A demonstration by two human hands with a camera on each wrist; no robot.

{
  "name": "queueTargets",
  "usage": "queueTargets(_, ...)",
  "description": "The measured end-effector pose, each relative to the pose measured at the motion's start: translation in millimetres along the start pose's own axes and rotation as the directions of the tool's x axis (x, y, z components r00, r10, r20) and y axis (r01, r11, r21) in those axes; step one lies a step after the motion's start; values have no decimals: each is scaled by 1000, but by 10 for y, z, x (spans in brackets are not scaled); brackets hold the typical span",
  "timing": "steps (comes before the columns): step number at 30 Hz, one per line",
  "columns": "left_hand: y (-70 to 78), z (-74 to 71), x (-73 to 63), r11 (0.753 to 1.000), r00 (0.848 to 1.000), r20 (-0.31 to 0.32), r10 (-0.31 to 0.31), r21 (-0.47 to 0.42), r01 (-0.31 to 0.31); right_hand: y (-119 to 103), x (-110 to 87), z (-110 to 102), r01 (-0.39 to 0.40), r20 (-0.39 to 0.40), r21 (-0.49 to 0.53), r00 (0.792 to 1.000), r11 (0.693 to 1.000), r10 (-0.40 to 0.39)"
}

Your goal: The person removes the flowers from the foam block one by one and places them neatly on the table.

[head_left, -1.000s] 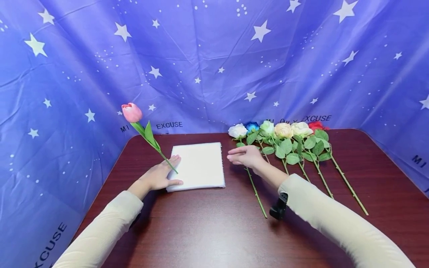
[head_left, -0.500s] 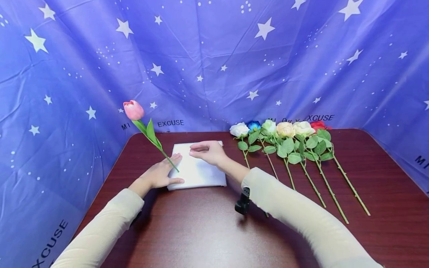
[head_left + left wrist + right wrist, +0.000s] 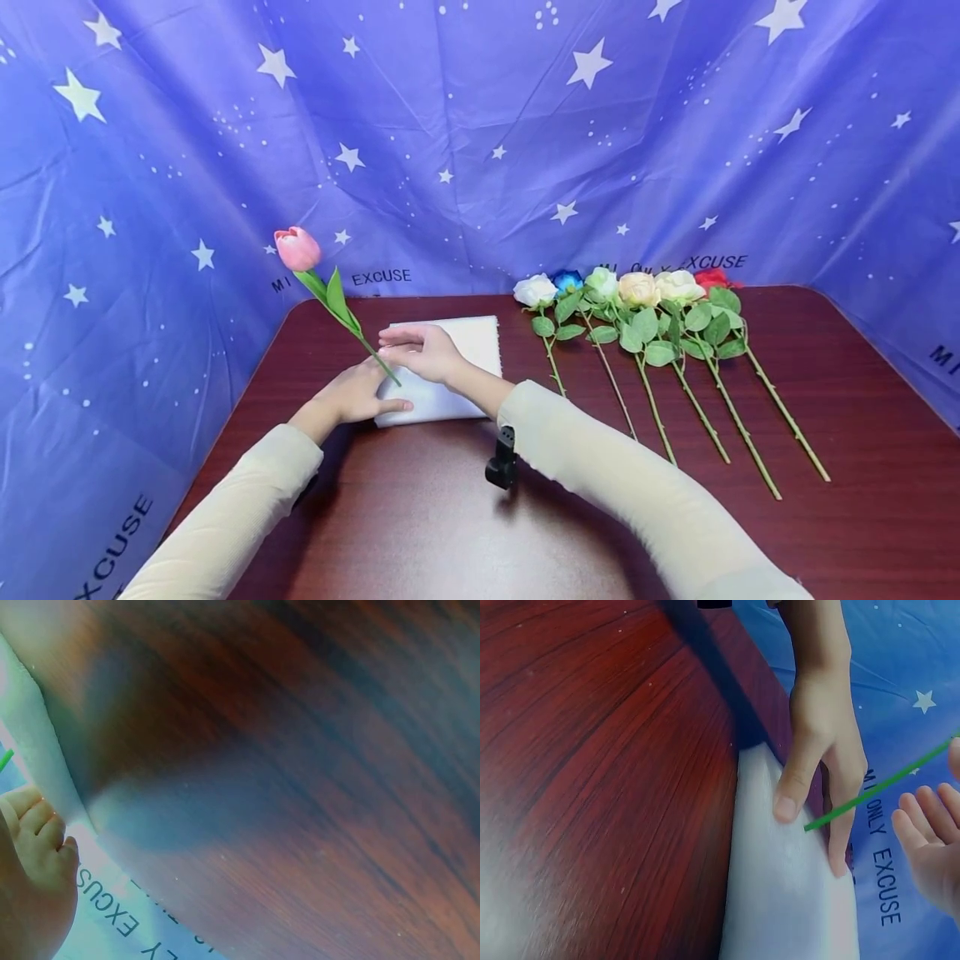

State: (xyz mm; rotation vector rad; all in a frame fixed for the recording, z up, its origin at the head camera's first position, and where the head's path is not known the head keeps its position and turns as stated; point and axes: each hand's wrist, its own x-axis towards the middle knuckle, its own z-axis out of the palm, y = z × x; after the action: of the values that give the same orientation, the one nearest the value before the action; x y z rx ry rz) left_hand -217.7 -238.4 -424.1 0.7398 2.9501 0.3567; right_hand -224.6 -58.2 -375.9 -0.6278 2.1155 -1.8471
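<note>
A pink tulip (image 3: 297,248) leans to the left, with its stem's lower end at the top of a white foam block (image 3: 478,342). My left hand (image 3: 347,398) rests on the block's left part, thumb and fingers spread either side of the stem. My right hand (image 3: 427,354) is over the block beside the tulip stem, its fingers fairly straight and pointing left. In the right wrist view, the green stem (image 3: 877,789) passes close to the right hand (image 3: 934,847); whether they touch, I cannot tell. The left wrist view catches part of the left hand (image 3: 41,877) beside the block.
Several roses lie side by side at the right of the table (image 3: 420,517): a white rose (image 3: 535,291), a blue rose (image 3: 567,282), a peach rose (image 3: 639,289) and a red rose (image 3: 716,282) among them. A purple curtain (image 3: 450,125) with stars surrounds the table.
My right hand has moved left from near the white rose, across the foam block, to beside the tulip stem. The left hand and the tulip have stayed in place.
</note>
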Motion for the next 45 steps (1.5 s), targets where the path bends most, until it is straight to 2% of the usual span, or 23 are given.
queueTargets(7,7,25,1,1000,1000,1,9,13,-9,-32,35,135,48,91,-21,995,999,-46)
queueTargets(16,-5,5,-12,1000,1000,-18,25,1,-25,-36,16,177,49,37,-18,998,999,-49)
queueTargets(25,-24,30,6,1000,1000,6,13,18,-13,79,-63,8,52,-40,-8,998,999,-52)
queueTargets(28,-19,11,10,1000,1000,14,22,3,-22,120,-73,-77,28,-83,37,996,999,-25)
queueTargets(32,-5,-13,6,999,999,19,30,-17,-29,165,-89,-178,-14,-139,154,990,988,36)
queueTargets(38,4,-11,4,1000,999,31,14,-20,-13,195,-117,-245,-21,-161,343,984,939,81)
queueTargets(45,-9,-16,12,1000,999,32,7,-9,-7,197,-119,-266,-21,-196,464,973,885,126)
